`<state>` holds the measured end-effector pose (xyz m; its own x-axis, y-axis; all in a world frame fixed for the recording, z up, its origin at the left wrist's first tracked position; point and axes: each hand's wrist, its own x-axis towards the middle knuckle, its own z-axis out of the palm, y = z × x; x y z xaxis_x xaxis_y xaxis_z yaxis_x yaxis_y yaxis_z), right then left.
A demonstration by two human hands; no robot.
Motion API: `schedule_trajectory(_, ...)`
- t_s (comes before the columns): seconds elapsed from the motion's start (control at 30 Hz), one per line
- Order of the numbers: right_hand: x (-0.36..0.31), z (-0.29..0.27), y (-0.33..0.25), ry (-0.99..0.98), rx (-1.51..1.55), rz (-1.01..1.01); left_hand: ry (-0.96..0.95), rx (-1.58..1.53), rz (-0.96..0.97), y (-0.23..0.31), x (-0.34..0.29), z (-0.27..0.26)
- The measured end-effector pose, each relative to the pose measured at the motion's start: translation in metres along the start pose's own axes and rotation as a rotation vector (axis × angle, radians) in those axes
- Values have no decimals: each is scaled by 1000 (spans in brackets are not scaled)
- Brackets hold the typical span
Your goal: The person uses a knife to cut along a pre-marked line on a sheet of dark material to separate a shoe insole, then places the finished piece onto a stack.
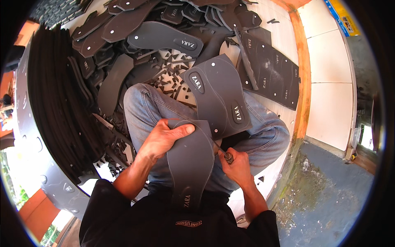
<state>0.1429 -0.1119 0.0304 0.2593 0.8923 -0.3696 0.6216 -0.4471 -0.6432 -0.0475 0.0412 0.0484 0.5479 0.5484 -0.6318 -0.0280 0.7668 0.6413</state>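
- My left grip (159,139) is closed on one dark grey sole piece (191,158): thumb pressed flat on the upper face, fingers mostly hidden beneath the far end.
- My right grip (238,166) is curled tightly round the handle of one slim cutting tool (228,157); its blade slants to the sole piece's right edge, though I cannot tell how deep it sits.
- The sole piece lies lengthwise over my lap, its near end by my black shirt (131,218).
- One wider panel (220,99) rests across my jeans (267,133) just beyond, with two sole outlines, two oval labels and two pale dots.
- One larger sheet (271,68) lies right of that, bearing at least five small printed marks.
- Ahead, cut soles (162,39) overlap too much to count; small scraps (175,76) are scattered before my knees.
- One tall stack of dark sheets (59,99) stands at my left.
- Pale capitals mark the sole piece's near end; my shirt carries one small lettered patch.
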Motion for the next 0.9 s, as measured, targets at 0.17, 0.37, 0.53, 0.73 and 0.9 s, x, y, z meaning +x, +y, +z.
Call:
schedule_trajectory(0.17,32,-4,-28,-15,51,-80,-19,104,19,2,-3,2)
schedule_trajectory(0.37,76,-3,-50,-29,21,-288,-62,284,-23,-3,-4,10)
schedule_trajectory(0.53,95,-25,-41,-216,734,208,-130,118,-34,-19,-3,14)
schedule_trajectory(0.73,83,-43,-26,163,811,76,-287,-282,-281,-59,14,-11)
schedule_trajectory(0.9,60,-44,-35,366,1006,126,-446,-366,347,-94,33,46)
